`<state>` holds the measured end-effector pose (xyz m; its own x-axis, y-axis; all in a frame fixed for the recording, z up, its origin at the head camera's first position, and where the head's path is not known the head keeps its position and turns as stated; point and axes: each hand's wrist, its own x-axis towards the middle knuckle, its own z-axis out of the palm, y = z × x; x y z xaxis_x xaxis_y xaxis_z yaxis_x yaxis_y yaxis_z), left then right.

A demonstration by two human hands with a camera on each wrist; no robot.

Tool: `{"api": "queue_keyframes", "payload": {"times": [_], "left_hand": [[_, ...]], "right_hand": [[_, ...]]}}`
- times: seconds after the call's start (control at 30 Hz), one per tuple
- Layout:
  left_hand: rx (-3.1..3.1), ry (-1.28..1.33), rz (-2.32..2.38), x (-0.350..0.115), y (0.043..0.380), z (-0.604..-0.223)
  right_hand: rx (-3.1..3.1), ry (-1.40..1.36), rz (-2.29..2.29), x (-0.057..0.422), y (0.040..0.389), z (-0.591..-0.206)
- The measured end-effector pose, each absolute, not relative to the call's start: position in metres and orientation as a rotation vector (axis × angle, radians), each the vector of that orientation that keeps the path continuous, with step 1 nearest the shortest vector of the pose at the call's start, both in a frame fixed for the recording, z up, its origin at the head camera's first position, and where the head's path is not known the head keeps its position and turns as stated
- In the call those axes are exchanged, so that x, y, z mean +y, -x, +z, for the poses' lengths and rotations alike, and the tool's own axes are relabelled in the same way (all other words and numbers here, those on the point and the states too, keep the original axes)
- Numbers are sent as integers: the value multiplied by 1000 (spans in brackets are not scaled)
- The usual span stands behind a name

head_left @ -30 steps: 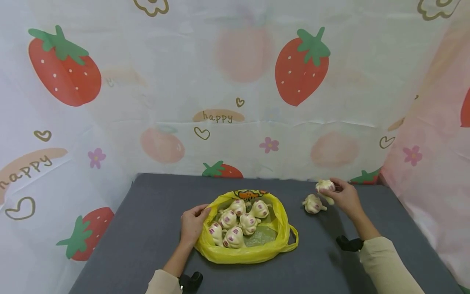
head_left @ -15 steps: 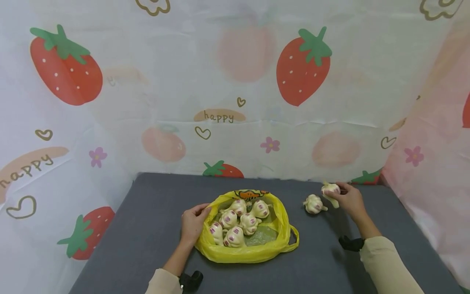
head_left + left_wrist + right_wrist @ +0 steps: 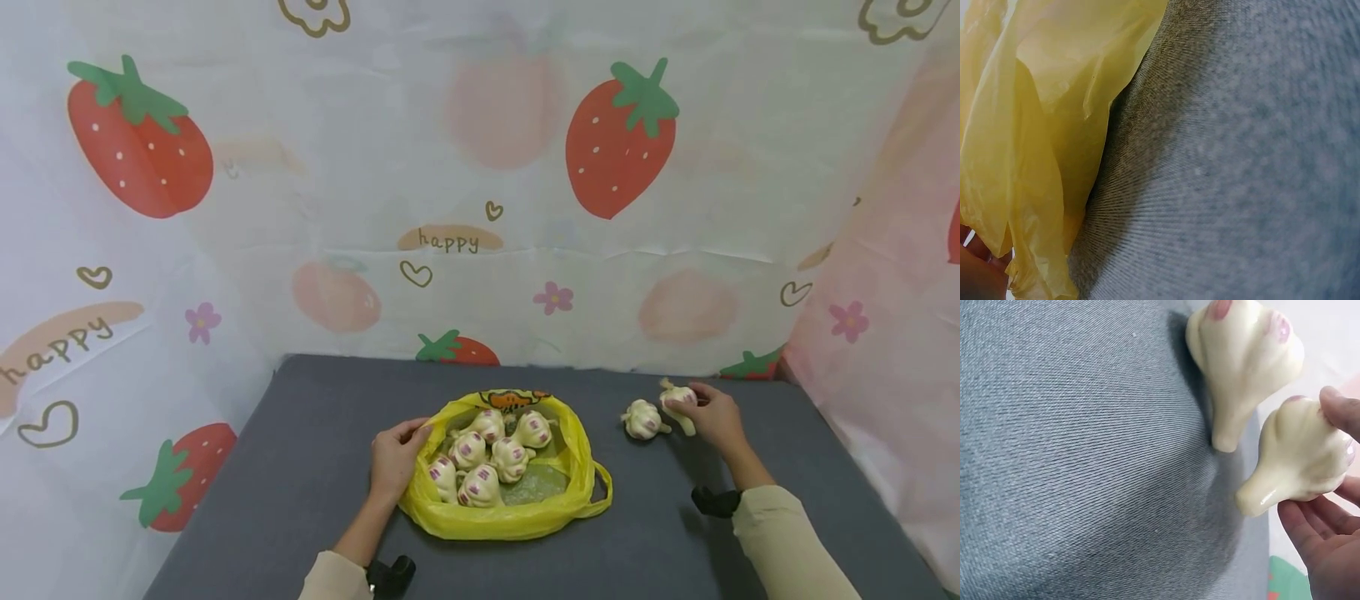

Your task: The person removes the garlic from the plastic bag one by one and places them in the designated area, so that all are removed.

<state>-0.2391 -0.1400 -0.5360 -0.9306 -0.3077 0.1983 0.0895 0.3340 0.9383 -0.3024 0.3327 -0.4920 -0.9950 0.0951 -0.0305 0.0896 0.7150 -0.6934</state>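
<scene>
A yellow plastic bag [image 3: 510,525] stands with its mouth spread wide, several garlic bulbs [image 3: 480,486] inside it. At the bag's left rim, my left hand [image 3: 393,462] grips the plastic; in the left wrist view the yellow film [image 3: 1054,125] covers most of its fingers. My right hand [image 3: 718,421] holds a garlic bulb [image 3: 1304,450] between thumb and fingers, at the back right of the table. Just left of it, another garlic bulb [image 3: 642,420] lies on the cloth. In the right wrist view this second bulb [image 3: 1244,353] is close to the held one.
Dark grey cloth [image 3: 322,417] covers the table. A white curtain printed with strawberries [image 3: 621,150] rises behind the back edge and along the sides. The bag's loop handle [image 3: 603,492] sticks out to the right.
My right hand has moved slightly right and lowered the garlic bulb toward the table, beside the lying one. The left hand has stayed at the bag's rim.
</scene>
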Motion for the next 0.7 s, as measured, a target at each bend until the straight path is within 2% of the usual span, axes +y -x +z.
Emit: {"api": "queue_keyframes", "payload": {"times": [0.7], "left_hand": [[-2256,-186,-1625,-140,239,-538]], "right_hand": [[-2962,194,1219,334,302,-501]]}}
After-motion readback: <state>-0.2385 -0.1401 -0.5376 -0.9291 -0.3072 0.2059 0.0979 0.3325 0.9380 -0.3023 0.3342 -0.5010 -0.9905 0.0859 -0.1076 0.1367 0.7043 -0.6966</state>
